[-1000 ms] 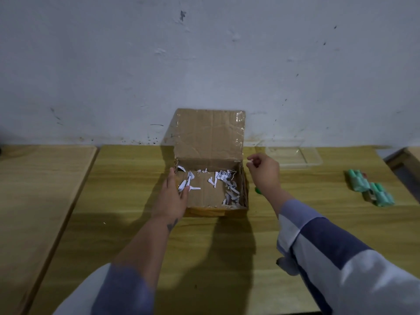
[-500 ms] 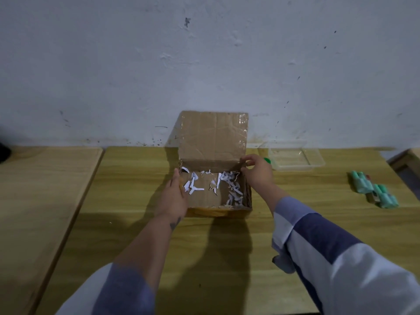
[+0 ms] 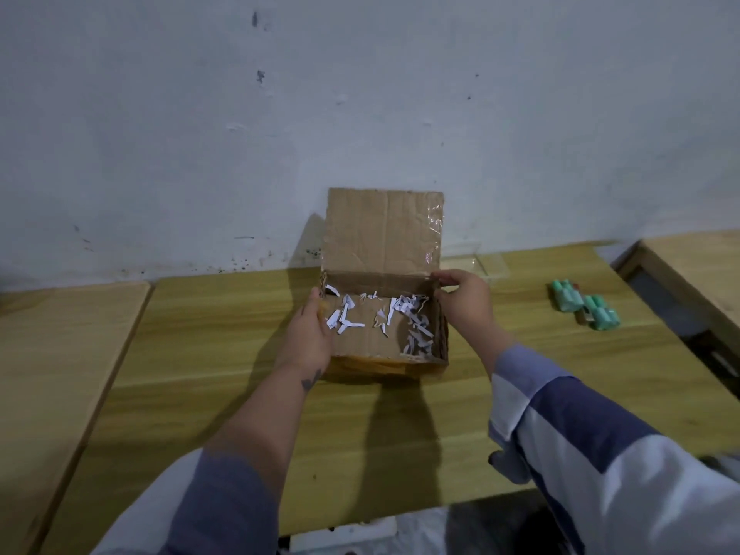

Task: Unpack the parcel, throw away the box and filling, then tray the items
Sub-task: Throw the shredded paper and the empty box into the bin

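An open cardboard box stands at the back middle of the wooden table, its lid flap upright against the wall. White shredded paper filling lies scattered on its floor. My left hand grips the box's left wall. My right hand holds the right wall near the back corner. Several small green items lie on the table to the right. A clear plastic tray sits behind my right hand, partly hidden by it.
The white wall rises right behind the box. A second wooden table adjoins on the left across a narrow seam. Another wooden piece stands at the far right, with a dark gap before it.
My right hand moved from beside the box onto its right wall. The left hand stays on the left wall. The view has shifted, so the box sits slightly right in frame.
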A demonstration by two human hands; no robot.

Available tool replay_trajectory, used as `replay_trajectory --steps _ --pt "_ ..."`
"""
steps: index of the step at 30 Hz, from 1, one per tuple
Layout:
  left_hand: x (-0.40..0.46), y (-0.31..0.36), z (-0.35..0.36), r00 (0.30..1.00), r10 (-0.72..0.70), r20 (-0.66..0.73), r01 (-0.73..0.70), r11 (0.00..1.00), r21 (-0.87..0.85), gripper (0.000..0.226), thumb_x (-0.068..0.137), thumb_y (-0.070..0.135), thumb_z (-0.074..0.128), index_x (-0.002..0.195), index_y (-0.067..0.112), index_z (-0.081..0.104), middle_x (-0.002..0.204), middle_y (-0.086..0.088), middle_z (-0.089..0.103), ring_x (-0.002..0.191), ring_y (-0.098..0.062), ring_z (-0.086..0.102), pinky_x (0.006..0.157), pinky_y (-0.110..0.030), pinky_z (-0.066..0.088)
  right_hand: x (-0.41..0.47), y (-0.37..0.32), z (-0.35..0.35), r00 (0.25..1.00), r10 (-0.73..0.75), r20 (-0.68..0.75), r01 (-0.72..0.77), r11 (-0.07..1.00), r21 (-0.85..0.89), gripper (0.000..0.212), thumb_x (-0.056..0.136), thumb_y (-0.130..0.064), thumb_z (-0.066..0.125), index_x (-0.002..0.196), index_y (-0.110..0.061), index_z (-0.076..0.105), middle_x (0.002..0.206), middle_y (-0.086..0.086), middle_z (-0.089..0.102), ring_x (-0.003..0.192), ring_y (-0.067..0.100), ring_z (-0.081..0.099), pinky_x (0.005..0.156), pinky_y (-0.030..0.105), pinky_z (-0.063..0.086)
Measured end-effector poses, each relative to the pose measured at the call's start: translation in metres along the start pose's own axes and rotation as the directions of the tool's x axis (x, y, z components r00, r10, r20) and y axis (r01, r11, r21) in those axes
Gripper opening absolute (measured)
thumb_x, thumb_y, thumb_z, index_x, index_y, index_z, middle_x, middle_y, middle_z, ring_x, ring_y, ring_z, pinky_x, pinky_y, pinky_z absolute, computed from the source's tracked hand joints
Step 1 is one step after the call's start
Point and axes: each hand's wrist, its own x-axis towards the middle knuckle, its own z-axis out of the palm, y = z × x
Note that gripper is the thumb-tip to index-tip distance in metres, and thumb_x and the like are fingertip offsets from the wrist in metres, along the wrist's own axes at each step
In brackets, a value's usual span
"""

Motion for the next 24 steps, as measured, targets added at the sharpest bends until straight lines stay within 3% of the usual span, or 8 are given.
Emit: replay_trajectory --steps 5,12,15,17,20,24 --pt "-0.038 0.044 0.046 0.992 0.122 0.034 -0.122 0.992 -0.024 0.052 0.1 0.021 0.037 0.15 0.029 0.023 0.138 -0.008 0.051 0.114 -0.029 0.055 0.092 -0.039 0.046 -0.036 0.044 -0.082 0.994 0.045 -0.104 -0.044 0.999 0.014 0.031 0.081 0.0 0.061 0.107 -0.013 0.071 0.105 0.009 0.072 0.095 0.026 0.068 0.083 0.031 0.052" --pt "-0.138 0.11 0.141 0.957 0.254 0.139 -0.242 0.965 -0.097 0.042 0.098 0.017 0.041 0.139 0.025 0.039 0.124 -0.011 0.061 0.103 -0.032 0.059 0.077 -0.031 0.041 -0.127 0.144 -0.21 0.947 0.204 -0.25 -0.205 0.978 0.019 0.028 0.085 -0.005 0.06 0.108 -0.016 0.07 0.109 0.004 0.071 0.097 0.023 0.067 0.085 0.032 0.053" --pt "-0.189 0.138 0.188 0.924 0.312 0.221 -0.293 0.949 -0.113 0.041 0.097 0.015 0.042 0.137 0.024 0.04 0.12 -0.013 0.062 0.102 -0.033 0.059 0.074 -0.029 0.038 -0.168 0.192 -0.267 0.915 0.254 -0.313 -0.273 0.962 -0.015 0.028 0.085 -0.009 0.062 0.109 -0.017 0.071 0.109 0.003 0.072 0.099 0.022 0.067 0.084 0.024 0.048" --pt "-0.22 0.155 0.219 0.894 0.351 0.277 -0.329 0.936 -0.122 0.042 0.096 0.015 0.043 0.137 0.022 0.04 0.12 -0.014 0.062 0.103 -0.033 0.059 0.075 -0.028 0.038 -0.196 0.223 -0.302 0.892 0.285 -0.351 -0.316 0.948 -0.032 0.029 0.082 -0.009 0.063 0.108 -0.018 0.071 0.105 0.005 0.074 0.099 0.023 0.068 0.088 0.027 0.051" --pt "-0.264 0.174 0.262 0.846 0.393 0.361 -0.376 0.919 -0.119 0.042 0.095 0.018 0.044 0.136 0.024 0.04 0.123 -0.012 0.062 0.105 -0.033 0.059 0.084 -0.034 0.046 -0.238 0.266 -0.345 0.847 0.342 -0.407 -0.383 0.924 -0.021 0.03 0.081 -0.008 0.063 0.108 -0.018 0.071 0.105 0.007 0.074 0.1 0.024 0.068 0.09 0.034 0.053" --pt "-0.306 0.197 0.308 0.777 0.435 0.454 -0.436 0.893 -0.111 0.041 0.094 0.023 0.045 0.135 0.028 0.04 0.127 -0.008 0.059 0.107 -0.032 0.059 0.091 -0.042 0.048 -0.281 0.314 -0.385 0.784 0.427 -0.449 -0.472 0.881 0.013 0.029 0.081 -0.007 0.062 0.108 -0.016 0.071 0.101 0.009 0.074 0.098 0.023 0.067 0.089 0.029 0.05"
